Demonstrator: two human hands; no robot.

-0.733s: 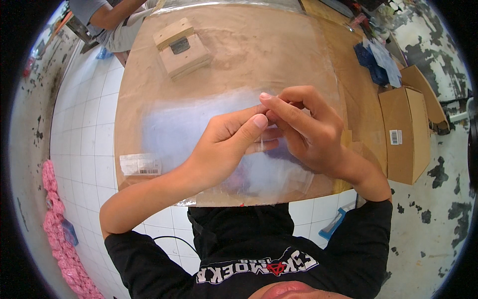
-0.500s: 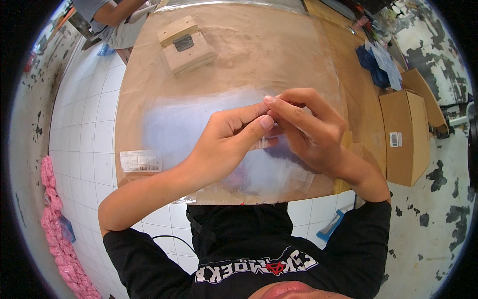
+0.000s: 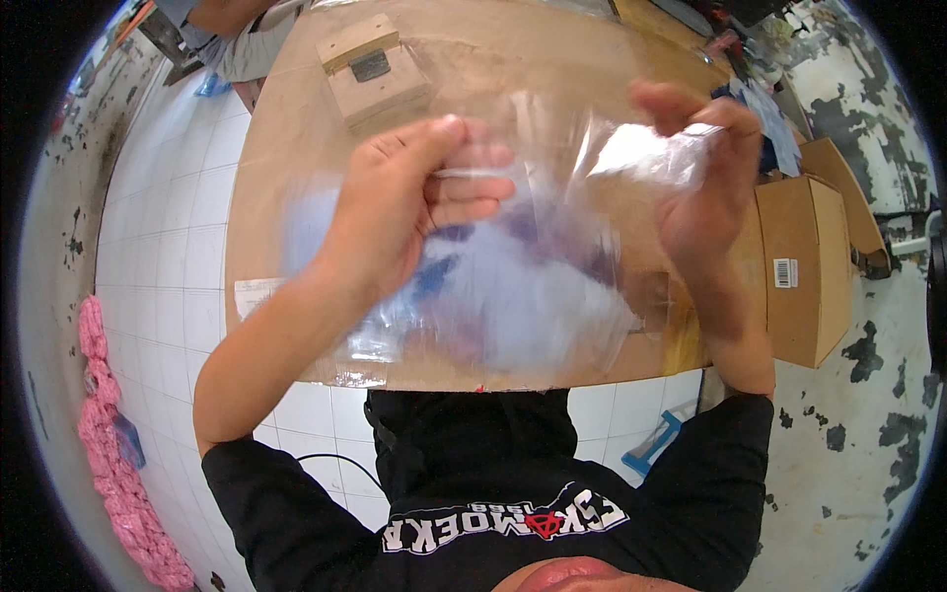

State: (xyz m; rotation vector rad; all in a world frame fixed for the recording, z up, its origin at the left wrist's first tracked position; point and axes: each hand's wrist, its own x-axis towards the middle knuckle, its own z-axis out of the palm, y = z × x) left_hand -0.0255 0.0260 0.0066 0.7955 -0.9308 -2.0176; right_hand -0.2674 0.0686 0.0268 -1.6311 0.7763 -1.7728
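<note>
Both of my hands hold a clear plastic bag [image 3: 533, 286] up above a brown table [image 3: 286, 128]. My left hand [image 3: 395, 212] grips the bag's upper edge on the left, thumb on top. My right hand [image 3: 695, 173] pinches the upper edge on the right, where the plastic bunches and shines. The hands are apart and the bag's top is spread between them. Something pale blue with darker purple patches shows through the plastic; it is blurred and I cannot tell what it is.
A small wooden block [image 3: 373, 74] with a dark inset sits at the table's far side. A brown cardboard box [image 3: 799, 266] stands to the right. Pink fabric [image 3: 113, 454] lies on the white tiled floor at left. Another person's arm [image 3: 232, 20] is at top left.
My hands were close together low over the table, fingers pinching the bag. Now they have risen toward the camera and moved apart, spreading the bag's top edge.
</note>
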